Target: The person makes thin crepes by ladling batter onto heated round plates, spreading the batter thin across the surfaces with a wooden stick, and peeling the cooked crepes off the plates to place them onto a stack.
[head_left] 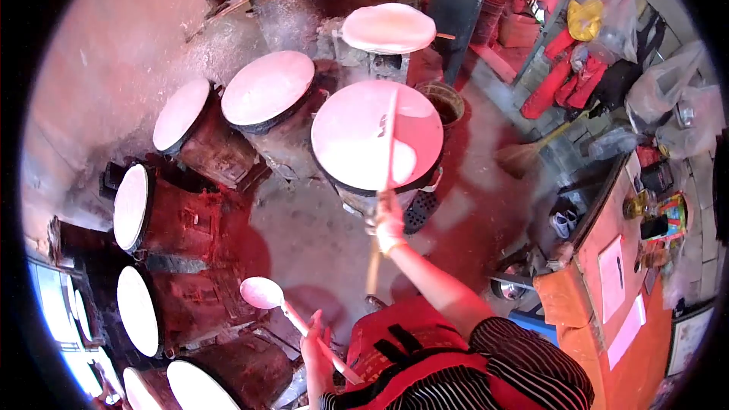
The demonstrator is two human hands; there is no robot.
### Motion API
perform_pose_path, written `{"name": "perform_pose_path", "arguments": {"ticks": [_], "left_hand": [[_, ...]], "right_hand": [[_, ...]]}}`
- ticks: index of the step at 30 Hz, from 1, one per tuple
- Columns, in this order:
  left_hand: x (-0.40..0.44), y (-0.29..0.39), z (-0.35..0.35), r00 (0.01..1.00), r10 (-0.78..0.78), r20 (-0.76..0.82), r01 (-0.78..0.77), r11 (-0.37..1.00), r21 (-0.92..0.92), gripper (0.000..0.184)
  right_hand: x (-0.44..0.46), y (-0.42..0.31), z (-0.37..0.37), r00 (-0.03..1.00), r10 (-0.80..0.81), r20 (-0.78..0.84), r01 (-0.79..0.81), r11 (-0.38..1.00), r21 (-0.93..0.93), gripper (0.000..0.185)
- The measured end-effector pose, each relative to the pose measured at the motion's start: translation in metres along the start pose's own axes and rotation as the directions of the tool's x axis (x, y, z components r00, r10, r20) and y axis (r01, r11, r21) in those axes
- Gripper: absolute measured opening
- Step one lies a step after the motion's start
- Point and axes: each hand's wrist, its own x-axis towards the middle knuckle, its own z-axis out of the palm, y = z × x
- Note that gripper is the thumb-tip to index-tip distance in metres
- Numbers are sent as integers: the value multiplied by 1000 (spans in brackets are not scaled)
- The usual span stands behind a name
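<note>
My right hand (386, 222) is closed around a long wooden stick (373, 267). The stick's upper part reaches over the round vat (346, 196) in the middle, which holds a pale, smooth liquid (353, 133). Whether its far end dips into the liquid is hard to tell. Lower left, my left hand (316, 340) grips the handle of a ladle (262, 293). The ladle's round, pale bowl is held over the floor, apart from the vats.
Several drum-like vats with pale tops, such as this one (269, 91), curve along the left wall. A bucket (443, 102) stands behind the middle vat, and a broom (524, 156) lies to the right. An orange-covered table (638, 342) holds papers.
</note>
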Motion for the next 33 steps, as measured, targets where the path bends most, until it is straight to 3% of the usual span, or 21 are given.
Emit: {"name": "perform_pose_path", "arguments": {"ticks": [3, 4, 6, 8, 9, 10, 12, 14, 15, 16, 18, 21, 22, 23, 24, 26, 28, 31, 33], "left_hand": [[-7, 4, 33, 999, 20, 35, -21, 999, 25, 36], [-6, 3, 37, 998, 26, 64, -28, 999, 32, 39], [0, -4, 46, 992, 34, 122, -38, 999, 35, 47], [-3, -8, 61, 994, 50, 97, -55, 997, 51, 45], [0, -13, 66, 996, 53, 74, -58, 996, 65, 43], [1, -15, 72, 997, 58, 54, -62, 995, 80, 41], [-2, -18, 87, 997, 64, 44, -67, 995, 75, 32], [-4, -21, 104, 998, 58, 28, -60, 996, 72, 26], [-2, -24, 113, 999, 48, 17, -49, 996, 72, 24], [2, -27, 121, 999, 38, 4, -39, 997, 71, 23], [14, -34, 129, 998, 31, 53, -33, 999, 23, 19], [13, -34, 157, 998, 7, 57, -4, 999, -44, 16], [9, -31, 169, 998, 10, 65, -7, 999, -37, 15], [2, -29, 178, 998, 8, 69, -6, 1000, -27, 15], [-3, -29, 185, 997, 6, 73, -5, 1000, -11, 15], [-4, -30, 205, 996, 16, 87, -14, 999, -32, 17], [-3, -34, 219, 994, 22, 107, -16, 998, -53, 19], [-1, -39, 228, 993, 13, 121, -5, 998, -68, 23], [-7, -40, 233, 995, 8, 101, -1, 998, -65, 24]], "right_hand": [[-1, 22, 20, 967, 115, 226, -53, 963, -264, 35], [-2, 21, 13, 950, 221, 220, -110, 898, -426, 39], [-12, 5, -26, 948, 223, 228, -107, 896, -432, 41], [-13, -28, -71, 969, 221, 109, -161, 904, -397, 42], [-15, -47, -89, 986, 147, 76, -92, 870, -485, 41], [-11, -70, -106, 971, 195, 142, -114, 890, -441, 39], [0, -106, -112, 980, 161, 117, -90, 884, -459, 36], [25, -111, -100, 987, 141, 74, -111, 944, -312, 33], [39, -95, -99, 982, 39, 184, 13, 962, -273, 31], [40, -86, -91, 974, 74, 212, -26, 975, -221, 28], [28, -78, -101, 867, 331, 374, -90, 840, -535, 32], [9, -140, -142, 811, 509, 290, -224, 727, -649, 34], [20, -161, -163, 815, 512, 273, -295, 770, -565, 39], [24, -182, -168, 876, 431, 216, -222, 758, -614, 41], [41, -192, -179, 877, 441, 189, -262, 769, -583, 43], [59, -201, -163, 888, 319, 330, -89, 826, -557, 44], [62, -186, -151, 884, 337, 323, -169, 876, -453, 46], [41, -215, -155, 757, 565, 328, -131, 624, -771, 44], [58, -241, -188, 772, 551, 318, -179, 668, -722, 51]]}}
